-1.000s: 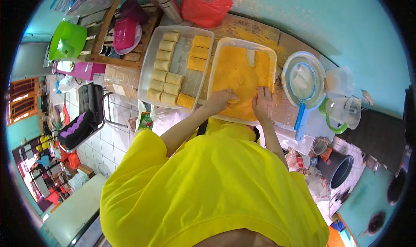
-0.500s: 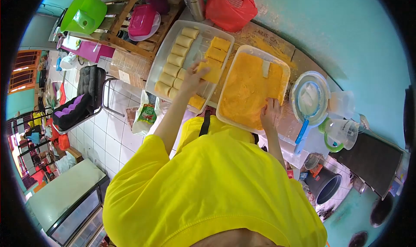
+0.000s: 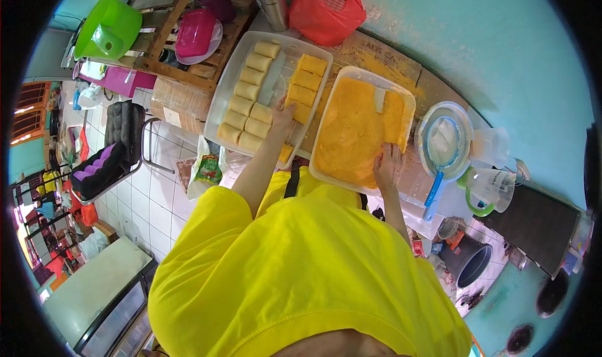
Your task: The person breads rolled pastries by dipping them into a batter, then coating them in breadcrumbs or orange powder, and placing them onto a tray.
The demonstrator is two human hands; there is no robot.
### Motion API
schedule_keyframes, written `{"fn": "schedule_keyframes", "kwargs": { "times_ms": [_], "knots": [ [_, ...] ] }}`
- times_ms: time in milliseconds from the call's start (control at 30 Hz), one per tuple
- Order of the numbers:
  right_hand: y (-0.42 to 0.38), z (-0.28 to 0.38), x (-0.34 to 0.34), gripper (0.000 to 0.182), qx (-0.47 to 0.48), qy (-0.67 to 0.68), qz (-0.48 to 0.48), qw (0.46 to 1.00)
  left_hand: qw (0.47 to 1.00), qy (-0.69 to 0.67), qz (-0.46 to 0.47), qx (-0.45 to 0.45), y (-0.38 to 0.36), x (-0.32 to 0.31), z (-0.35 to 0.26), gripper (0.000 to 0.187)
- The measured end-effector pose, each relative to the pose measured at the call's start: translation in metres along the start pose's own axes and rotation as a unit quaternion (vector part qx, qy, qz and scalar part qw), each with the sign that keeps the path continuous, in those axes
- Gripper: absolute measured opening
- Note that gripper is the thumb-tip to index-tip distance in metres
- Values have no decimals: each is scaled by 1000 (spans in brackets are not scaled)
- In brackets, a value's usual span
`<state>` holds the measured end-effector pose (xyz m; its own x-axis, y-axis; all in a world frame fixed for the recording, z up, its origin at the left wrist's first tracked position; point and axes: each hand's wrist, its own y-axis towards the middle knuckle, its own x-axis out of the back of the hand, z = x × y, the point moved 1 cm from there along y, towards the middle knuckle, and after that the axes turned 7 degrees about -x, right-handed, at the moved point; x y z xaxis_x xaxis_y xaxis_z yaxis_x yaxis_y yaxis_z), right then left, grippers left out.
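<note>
My left hand (image 3: 283, 117) is over a clear plastic tray (image 3: 216, 115), between pale rolls (image 3: 257, 126) on its left and orange crumb-coated pieces (image 3: 306, 79) on its right. Its fingers are slightly apart, by the edge of a coated piece (image 3: 300, 112). Another coated piece (image 3: 285, 153) lies near the tray's front corner. My right hand (image 3: 388, 166) rests with fingers stretched at the right side of a second container (image 3: 345, 184). Orange crumbs (image 3: 351, 125) fill that container, and its fingertips touch them. Anything under those fingertips is hidden.
A whitish bowl (image 3: 467, 141) with a blue-handled tool (image 3: 433, 191) stands right of the crumbs. Beyond are a green-handled jug (image 3: 492, 191) and a dark bin (image 3: 469, 263). A red bag (image 3: 326, 18) and metal flask (image 3: 271, 9) stand behind the tray. A chair (image 3: 122, 137) is left.
My left hand has let go of a crumb-coated piece, which now lies in the right-hand row of the tray. The right hand stays at the crumbs. The view has shifted slightly.
</note>
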<state>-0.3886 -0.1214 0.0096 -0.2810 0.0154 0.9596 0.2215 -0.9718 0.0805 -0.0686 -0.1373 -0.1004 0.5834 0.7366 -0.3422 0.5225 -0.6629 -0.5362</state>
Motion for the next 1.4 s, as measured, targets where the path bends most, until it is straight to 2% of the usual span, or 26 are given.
{"fn": "schedule_keyframes", "kwargs": {
  "times_ms": [33, 133, 200, 233, 267, 300, 333, 400, 433, 533, 600, 633, 667, 700, 733, 833, 867, 933, 1033, 1133, 1233, 1333, 1400],
  "knots": [
    [0, 1, 2, 32, -2, 2, 0, 1000, 999, -43, 4, 13, -1, -3, 0, 51],
    [1, 1, 3, 30, -5, 4, 4, 1000, 1000, -26, 6, 0, -3, -5, 1, 48],
    [2, 3, 5, 30, -5, 10, 4, 1000, 969, 224, 22, -100, 15, 5, 7, 48],
    [3, 4, 7, 30, -6, 12, 4, 1000, 927, 342, 32, -148, 20, 5, 10, 48],
    [2, 3, 7, 30, -5, 14, 2, 1000, 846, 458, -10, -271, 19, 3, 17, 49],
    [2, 3, 6, 30, -5, 16, -1, 1000, 734, 556, -51, -387, -23, -32, -20, 50],
    [3, 3, 6, 30, -5, 18, -4, 1000, 594, 632, -90, -490, -60, -66, -52, 52],
    [3, 1, 6, 30, -5, 35, -14, 999, 736, 502, 105, -442, -93, -104, -78, 55],
    [3, 1, 7, 31, -5, 43, -19, 999, 786, 423, 200, -404, -104, -116, -78, 56],
    [4, 4, 13, 32, -13, 59, -18, 998, 781, 517, 299, -185, -110, -123, -25, 51],
    [3, 1, 11, 33, -6, 67, -24, 997, 750, 589, 175, -244, -89, -102, 65, 48],
    [3, 0, 9, 34, -3, 71, -28, 997, 728, 619, 112, -272, -81, -97, 91, 47],
    [3, -2, 7, 34, -3, 76, -31, 997, 829, 524, 126, -152, -81, -108, 85, 47],
    [2, -4, 5, 34, -2, 81, -34, 996, 900, 413, 137, -25, -84, -125, 70, 48],
    [1, -5, 4, 35, -2, 87, -36, 996, 941, 289, 141, 105, -83, -137, 63, 49],
    [1, -7, 4, 36, 3, 86, -31, 996, 948, 235, 213, 8, -62, -144, 71, 57],
    [0, -7, 5, 36, 1, 89, -29, 996, 916, 345, 183, -90, -57, -145, 73, 61],
    [1, -7, 6, 36, -2, 91, -26, 996, 787, 535, 116, -284, -56, -158, 65, 70],
    [0, -9, 3, 36, -4, 71, -18, 997, 748, 628, 124, -178, -56, -174, 63, 85],
    [0, -9, 1, 34, -9, 71, -14, 997, 776, 593, 177, -123, -60, -172, 52, 96],
    [0, -9, 2, 34, -5, 80, -12, 997, 791, 574, 195, -80, -57, -170, 51, 98],
    [1, -8, 4, 34, -2, 75, -13, 997, 818, 508, 257, -81, -28, -150, 75, 100],
    [1, -9, 3, 34, -3, 78, -11, 997, 825, 474, 308, 24, -28, -144, 59, 98]
  ]
}}
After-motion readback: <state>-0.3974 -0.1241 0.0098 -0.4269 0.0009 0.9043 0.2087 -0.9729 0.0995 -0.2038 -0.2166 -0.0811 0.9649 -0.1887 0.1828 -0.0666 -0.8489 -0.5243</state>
